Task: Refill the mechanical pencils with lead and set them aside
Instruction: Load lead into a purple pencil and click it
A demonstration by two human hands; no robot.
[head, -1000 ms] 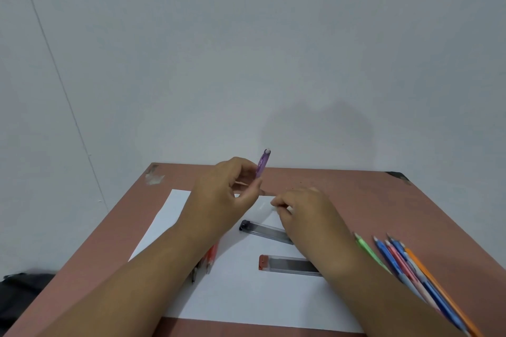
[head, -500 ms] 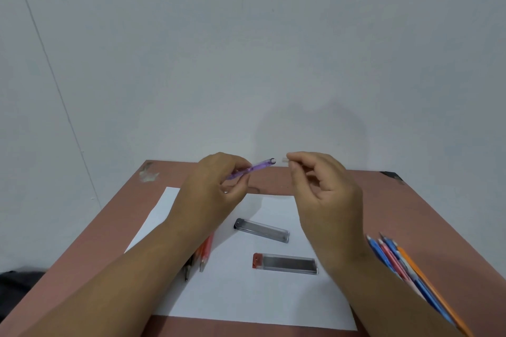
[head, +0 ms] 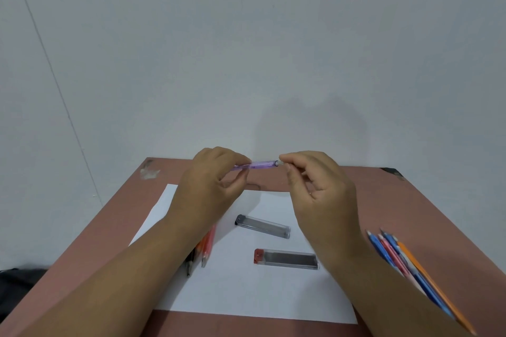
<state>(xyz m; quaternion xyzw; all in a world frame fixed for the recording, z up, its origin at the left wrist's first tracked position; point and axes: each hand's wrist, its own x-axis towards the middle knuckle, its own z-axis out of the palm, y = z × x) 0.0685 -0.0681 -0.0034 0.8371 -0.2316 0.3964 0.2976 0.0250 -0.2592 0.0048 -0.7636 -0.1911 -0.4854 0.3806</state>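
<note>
Left hand (head: 212,189) holds purple mechanical pencil (head: 257,165) level above the worktop (head: 410,200), fingers (head: 241,161) curled round its barrel; right hand (head: 323,194) pinches something tiny at the pencil's end, what exactly can't tell. Two lead cases (head: 262,226) (head: 286,259) lie on white paper (head: 246,295); more pencils at right (head: 405,257) and under left wrist (head: 205,249)

Purple pencil (head: 260,165): translucent plastic, glossy. Two lead cases, black-capped (head: 262,226) and red-capped (head: 286,259): clear plastic, smooth. Sheet (head: 246,293): white paper, matt. Table (head: 410,200): reddish-brown, matt, scuffed at far corners. Pencils at right (head: 405,260): coloured plastic. Wall (head: 246,49): matt.
</note>
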